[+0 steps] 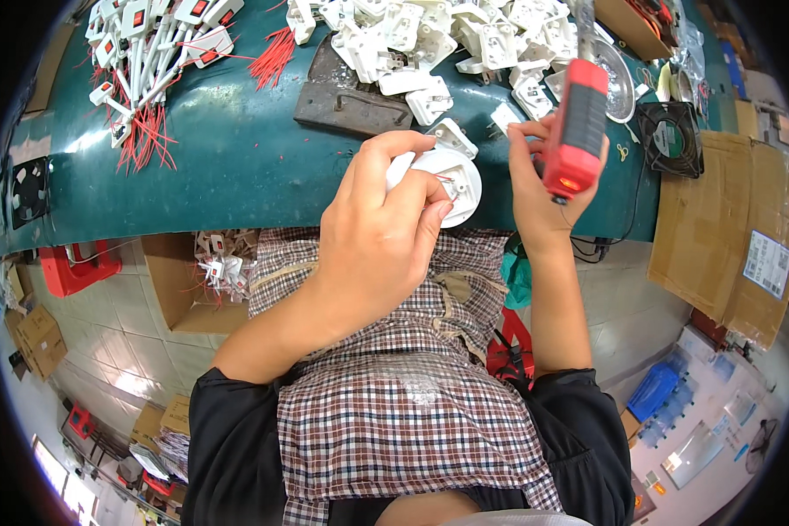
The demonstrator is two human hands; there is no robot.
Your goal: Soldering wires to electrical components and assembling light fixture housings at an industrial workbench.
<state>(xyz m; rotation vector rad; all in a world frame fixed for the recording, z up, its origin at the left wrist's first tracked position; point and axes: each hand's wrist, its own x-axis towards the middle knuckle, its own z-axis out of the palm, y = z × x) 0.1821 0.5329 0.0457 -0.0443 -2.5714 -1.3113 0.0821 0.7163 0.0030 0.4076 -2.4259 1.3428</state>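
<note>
My left hand (381,197) is closed on a round white plastic housing (466,186), held above the bench's near edge. Its thumb and fingertips pinch at the open inner side, where a thin reddish wire shows. My right hand (535,171) is wrapped round the red-and-black handle of what looks like a soldering iron (580,123). The handle has a lit orange light at its near end, and its metal shaft points away from me. A small white plastic piece (504,117) is at my right fingertips; whether they grip it, I cannot tell. Just beyond the housing lies a white plug part (454,138).
White plug housings (430,35) are heaped at the back, beside a dark metal block (346,96). White switch pieces with red wires (140,70) pile up at the left. A metal dish (621,83), a small black fan (669,140) and cardboard (710,228) stand at the right.
</note>
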